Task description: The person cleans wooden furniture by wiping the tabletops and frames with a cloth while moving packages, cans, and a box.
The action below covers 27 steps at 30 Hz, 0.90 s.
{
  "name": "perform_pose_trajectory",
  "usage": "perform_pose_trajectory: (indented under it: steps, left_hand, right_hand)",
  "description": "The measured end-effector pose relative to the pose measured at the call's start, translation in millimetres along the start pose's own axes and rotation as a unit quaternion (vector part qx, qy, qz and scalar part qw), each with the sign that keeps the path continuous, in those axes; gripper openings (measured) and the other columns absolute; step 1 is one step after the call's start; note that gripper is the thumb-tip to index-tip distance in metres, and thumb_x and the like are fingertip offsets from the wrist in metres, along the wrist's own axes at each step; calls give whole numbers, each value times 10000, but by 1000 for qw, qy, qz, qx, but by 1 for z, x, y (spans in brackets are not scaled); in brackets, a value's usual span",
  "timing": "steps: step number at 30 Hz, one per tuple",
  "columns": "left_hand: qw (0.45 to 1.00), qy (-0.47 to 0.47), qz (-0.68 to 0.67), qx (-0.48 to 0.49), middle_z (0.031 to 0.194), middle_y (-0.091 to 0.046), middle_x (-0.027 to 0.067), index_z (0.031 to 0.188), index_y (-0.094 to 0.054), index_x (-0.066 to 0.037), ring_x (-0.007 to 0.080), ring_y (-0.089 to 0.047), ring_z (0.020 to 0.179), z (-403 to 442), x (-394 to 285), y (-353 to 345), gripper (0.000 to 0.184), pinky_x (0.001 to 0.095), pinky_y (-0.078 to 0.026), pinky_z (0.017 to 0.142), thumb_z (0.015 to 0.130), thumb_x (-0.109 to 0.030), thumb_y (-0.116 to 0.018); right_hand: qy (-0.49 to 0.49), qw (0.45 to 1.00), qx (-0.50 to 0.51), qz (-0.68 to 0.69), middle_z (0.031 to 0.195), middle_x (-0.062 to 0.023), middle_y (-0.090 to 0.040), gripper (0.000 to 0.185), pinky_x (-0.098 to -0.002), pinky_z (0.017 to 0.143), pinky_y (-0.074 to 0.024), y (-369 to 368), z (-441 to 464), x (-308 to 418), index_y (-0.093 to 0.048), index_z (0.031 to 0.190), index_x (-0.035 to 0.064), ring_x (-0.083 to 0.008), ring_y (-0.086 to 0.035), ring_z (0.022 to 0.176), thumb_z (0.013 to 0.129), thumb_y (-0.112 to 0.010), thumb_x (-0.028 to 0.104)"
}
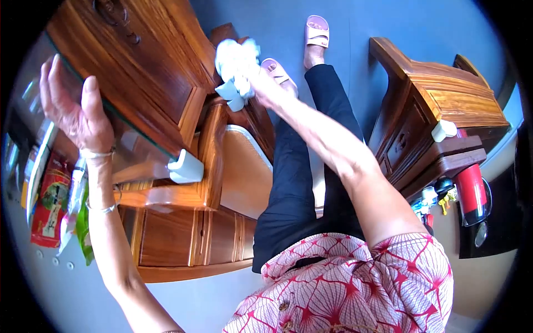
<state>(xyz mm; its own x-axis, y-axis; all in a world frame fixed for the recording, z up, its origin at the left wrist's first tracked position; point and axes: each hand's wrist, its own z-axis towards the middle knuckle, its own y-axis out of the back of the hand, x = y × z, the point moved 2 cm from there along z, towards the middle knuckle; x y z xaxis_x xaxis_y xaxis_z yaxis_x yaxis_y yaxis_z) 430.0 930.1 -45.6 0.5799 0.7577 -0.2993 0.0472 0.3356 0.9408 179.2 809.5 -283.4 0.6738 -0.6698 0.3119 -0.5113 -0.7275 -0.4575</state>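
My right hand [258, 83] is closed on a bunched pale blue-white cloth [233, 66], which covers most of its fingers. The cloth is beside the carved wooden panel [150, 55] of a piece of furniture; whether it touches the wood I cannot tell. My left hand [78, 114] is raised at the far left with its fingers apart and nothing in it. It is over or beside the glass top [133, 150] of the wooden furniture; contact is not clear. A white corner guard [186, 167] caps the glass corner.
Below the left hand are packets, one a red bag [53, 202]. A wooden chair with a tan seat pad [244, 172] stands in front of my legs. To the right are another wooden piece [438, 89] with a white corner guard [444, 130] and a red flask [472, 194].
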Motion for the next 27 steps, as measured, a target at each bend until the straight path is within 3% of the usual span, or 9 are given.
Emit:
perform_pose_trajectory:
  steps: [3, 4, 7, 8, 10, 16, 20, 26, 27]
  left_hand:
    - [998, -41, 44, -3, 1341, -409, 139, 1286, -479, -87, 289, -362, 1243, 4, -1, 2, 522, 389, -257, 1037, 848, -353, -578]
    - [997, -43, 59, 1, 1334, -410, 146, 1279, -479, -57, 282, -371, 1247, 3, -4, 3, 501, 381, -264, 1047, 849, -290, -586]
    - [999, -21, 47, 3, 1321, -419, 156, 1269, -485, -34, 279, -388, 1244, 2, -3, 1, 479, 378, -278, 1050, 848, -234, -595]
    - [1000, 4, 21, 1, 1314, -428, 159, 1266, -491, -41, 283, -396, 1237, 2, -2, 0, 476, 382, -287, 1042, 846, -240, -596]
    - [998, -18, 55, -15, 1310, -440, 156, 1263, -498, -58, 293, -419, 1214, 1, -3, 2, 485, 397, -304, 1024, 845, -289, -588]
    - [994, -50, 95, -29, 1305, -445, 154, 1261, -507, -92, 302, -405, 1220, 4, -1, 1, 507, 405, -296, 1029, 835, -355, -584]
    - [994, -40, 90, -35, 1343, -406, 122, 1288, -480, -181, 321, -357, 1242, 2, 1, 1, 547, 449, -268, 1016, 805, -418, -581]
    - [995, -15, 95, -8, 1392, -353, 129, 1325, -434, -134, 321, -299, 1295, 0, -5, 3, 569, 442, -212, 1054, 827, -387, -546]
    - [996, -15, 91, -8, 1392, -348, 126, 1325, -431, -158, 327, -298, 1291, 0, -3, 2, 575, 461, -214, 1043, 824, -414, -547]
  right_hand:
    - [31, 996, 53, -66, 997, -24, -609, 418, -270, 802, -452, -23, -22, 78, -555, 1132, 23, -119, -560, 911, 877, -564, 354]
    - [109, 971, -8, -212, 786, -97, -661, 456, -326, 685, -494, -30, -23, 82, -642, 973, 23, -212, -631, 747, 848, -541, 450]
    - [202, 914, 14, -351, 737, -168, -654, 397, -414, 672, -517, -65, -53, 68, -644, 938, 11, -333, -653, 750, 842, -553, 386]
    - [132, 899, 79, -410, 937, -124, -657, 303, -367, 816, -482, -76, -69, 69, -633, 1022, 61, -291, -621, 890, 854, -565, 304]
    - [299, 863, 2, -408, 1132, -175, -569, 361, -411, 940, -400, -85, -85, 38, -556, 1153, 61, -355, -502, 1079, 852, -554, 261]
    - [246, 901, -11, -357, 1144, -221, -537, 345, -431, 915, -410, -81, -132, 15, -539, 1153, 42, -366, -488, 1094, 867, -553, 233]
    - [-25, 913, 53, -403, 983, -222, -623, 331, -419, 806, -472, -53, -153, -6, -603, 1088, 60, -356, -607, 936, 889, -509, 307]
    - [136, 969, 28, -205, 952, -181, -635, 387, -381, 818, -460, -85, -149, 18, -595, 1089, 69, -315, -604, 922, 901, -485, 389]
    - [110, 969, 68, -210, 931, -91, -634, 384, -304, 804, -445, -101, -137, 24, -592, 1079, 12, -197, -584, 878, 929, -475, 345]
